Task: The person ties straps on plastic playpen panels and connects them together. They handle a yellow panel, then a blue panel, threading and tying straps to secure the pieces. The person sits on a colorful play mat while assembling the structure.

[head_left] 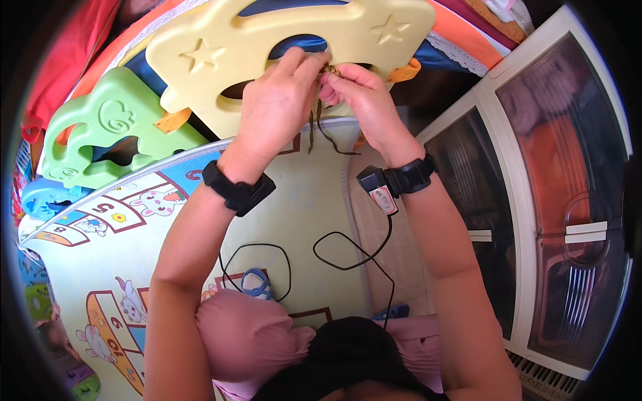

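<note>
A large cream-yellow plastic panel [234,48], with raised stars and cut-out holes, stands upright at the top of the view. In front of its lower middle holes my left hand [279,93] and my right hand [364,100] meet, fingers pinched. Between them they hold a thin brownish-green cord [332,69], bunched where the fingertips come together. Two loose ends of it hang below the hands, over the mat. My left fingers partly hide the cord, and I cannot tell whether it passes through the panel.
A green plastic panel [100,119] joins on the left by an orange connector [173,121]. Below spreads a printed play mat [294,214]. Black cables loop above it from my wrist straps. A white-framed cabinet [495,220] with dark glass doors stands close on the right.
</note>
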The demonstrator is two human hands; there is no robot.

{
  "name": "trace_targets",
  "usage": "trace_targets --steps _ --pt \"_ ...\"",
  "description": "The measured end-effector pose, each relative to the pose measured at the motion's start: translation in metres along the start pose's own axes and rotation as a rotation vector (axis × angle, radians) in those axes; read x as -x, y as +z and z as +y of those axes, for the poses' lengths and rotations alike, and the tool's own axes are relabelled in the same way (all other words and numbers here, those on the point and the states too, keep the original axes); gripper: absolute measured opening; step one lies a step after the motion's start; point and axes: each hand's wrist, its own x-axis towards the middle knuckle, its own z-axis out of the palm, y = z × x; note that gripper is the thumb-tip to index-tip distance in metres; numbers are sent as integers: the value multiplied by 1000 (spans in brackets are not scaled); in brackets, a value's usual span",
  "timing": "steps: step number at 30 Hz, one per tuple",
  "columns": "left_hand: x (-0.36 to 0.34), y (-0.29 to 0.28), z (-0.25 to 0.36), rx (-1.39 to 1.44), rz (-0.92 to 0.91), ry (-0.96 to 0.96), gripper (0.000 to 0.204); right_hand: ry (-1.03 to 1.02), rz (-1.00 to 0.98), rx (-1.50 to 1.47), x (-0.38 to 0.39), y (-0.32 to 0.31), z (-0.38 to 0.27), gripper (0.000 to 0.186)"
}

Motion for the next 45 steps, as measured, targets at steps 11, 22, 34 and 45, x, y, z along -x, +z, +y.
trace_targets --steps 11,22,34,45 --pt "-5 -5 -5 9 -60 -10 5 -90 378 -155 2 25 4 25" --pt "-6 -9 -6 64 -71 5 6 -152 620 -18 4 48 5 18" --pt "-5 -5 -8 43 -43 28 4 -431 830 327 -3 59 24 5" --pt "-4 -8 -11 18 -61 36 4 -480 799 -320 -17 63 31 10"
